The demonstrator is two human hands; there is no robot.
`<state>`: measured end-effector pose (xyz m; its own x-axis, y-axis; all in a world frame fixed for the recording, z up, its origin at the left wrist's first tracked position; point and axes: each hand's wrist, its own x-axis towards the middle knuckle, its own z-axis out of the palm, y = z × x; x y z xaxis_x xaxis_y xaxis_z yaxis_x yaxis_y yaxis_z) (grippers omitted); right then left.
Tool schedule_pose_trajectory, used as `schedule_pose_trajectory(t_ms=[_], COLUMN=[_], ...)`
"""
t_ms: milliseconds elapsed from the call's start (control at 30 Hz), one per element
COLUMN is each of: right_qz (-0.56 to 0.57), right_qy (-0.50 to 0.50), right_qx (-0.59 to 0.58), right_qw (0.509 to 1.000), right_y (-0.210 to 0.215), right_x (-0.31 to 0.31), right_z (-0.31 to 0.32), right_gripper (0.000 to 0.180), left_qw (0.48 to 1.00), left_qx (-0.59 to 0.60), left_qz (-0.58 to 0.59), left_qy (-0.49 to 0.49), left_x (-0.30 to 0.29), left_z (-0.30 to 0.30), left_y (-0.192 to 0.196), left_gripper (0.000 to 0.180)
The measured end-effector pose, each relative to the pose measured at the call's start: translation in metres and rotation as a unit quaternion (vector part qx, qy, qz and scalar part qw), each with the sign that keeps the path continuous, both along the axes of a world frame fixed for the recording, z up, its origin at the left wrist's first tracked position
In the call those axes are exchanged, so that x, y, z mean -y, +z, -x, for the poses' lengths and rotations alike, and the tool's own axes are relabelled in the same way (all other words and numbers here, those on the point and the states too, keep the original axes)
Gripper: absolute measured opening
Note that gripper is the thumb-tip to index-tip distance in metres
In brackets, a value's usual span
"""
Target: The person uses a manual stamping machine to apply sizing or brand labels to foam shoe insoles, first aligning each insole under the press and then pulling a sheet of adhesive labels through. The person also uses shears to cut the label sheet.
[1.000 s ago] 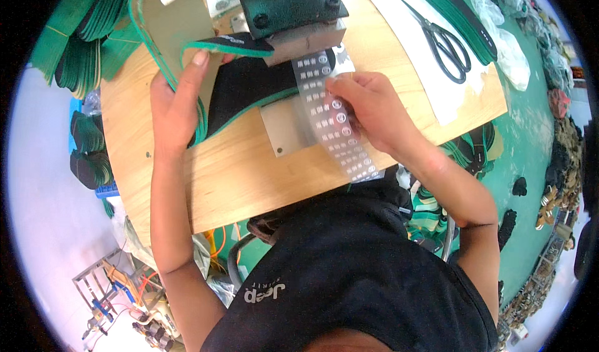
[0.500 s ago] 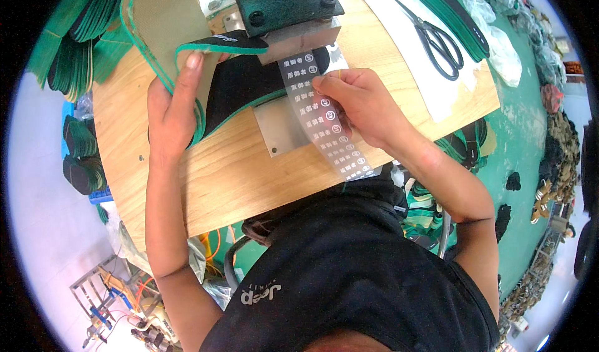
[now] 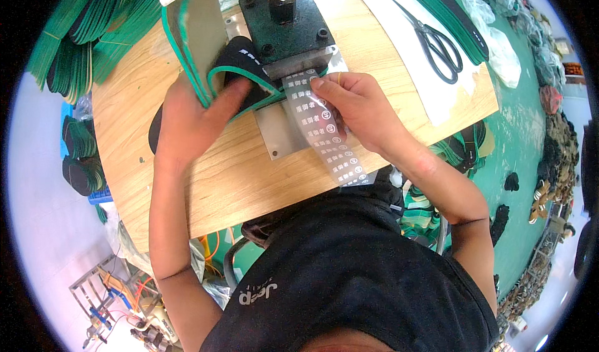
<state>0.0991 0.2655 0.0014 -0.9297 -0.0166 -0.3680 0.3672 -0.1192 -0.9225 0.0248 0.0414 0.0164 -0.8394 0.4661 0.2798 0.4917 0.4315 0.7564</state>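
Note:
My left hand [image 3: 193, 118], a little blurred, is closed on a black fabric piece [image 3: 240, 55] with green edging and a pale backing. The piece is bent up and its far end runs beside the press. My right hand [image 3: 362, 105] pinches a clear transfer strip [image 3: 319, 127] with rows of white print between thumb and fingers. The strip's far end runs to the lower edge of the black press head [image 3: 287, 30], and its near end hangs past the table's front edge. Under the strip, a metal plate [image 3: 269, 136] partly shows; fabric beneath the press is mostly hidden.
Black scissors [image 3: 437, 49] lie on a white sheet [image 3: 387, 15] at the right of the wooden table [image 3: 218, 196]. Stacks of green-edged pieces [image 3: 93, 27] stand at the far left, and another stack [image 3: 446, 15] at the far right. Plastic bags [image 3: 499, 52] lie beyond.
The press head has come down, and its rod now shows. My left hand has moved right, folding the fabric piece toward the press. My right hand stays nearly in place on the strip.

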Motion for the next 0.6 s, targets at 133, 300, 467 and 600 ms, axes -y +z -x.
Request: schedule_pose_trajectory(t_ms=[133, 300, 467, 600], right_qz=[-0.015, -0.025, -0.022, 0.11], right_qy=[-0.009, 0.03, -0.092, -0.107], right_qx=[0.04, -0.004, -0.031, -0.029], right_qw=[0.999, 0.999, 0.995, 0.988], right_y=[0.008, 0.002, 0.006, 0.0], right_x=[-0.002, -0.006, -0.016, -0.028], right_z=[-0.002, -0.006, -0.021, -0.02], right_gripper=[0.031, 0.026, 0.029, 0.02], left_qw=[0.996, 0.99, 0.992, 0.99], left_qx=[-0.038, -0.072, -0.066, 0.086], left_qz=[0.08, 0.119, 0.101, -0.016], left_qy=[-0.003, 0.01, 0.044, 0.106], left_x=[-0.005, -0.003, -0.001, 0.023], left_z=[-0.003, -0.002, -0.007, 0.006], left_y=[0.007, 0.002, 0.006, -0.001], left_gripper=[0.044, 0.049, 0.035, 0.023])
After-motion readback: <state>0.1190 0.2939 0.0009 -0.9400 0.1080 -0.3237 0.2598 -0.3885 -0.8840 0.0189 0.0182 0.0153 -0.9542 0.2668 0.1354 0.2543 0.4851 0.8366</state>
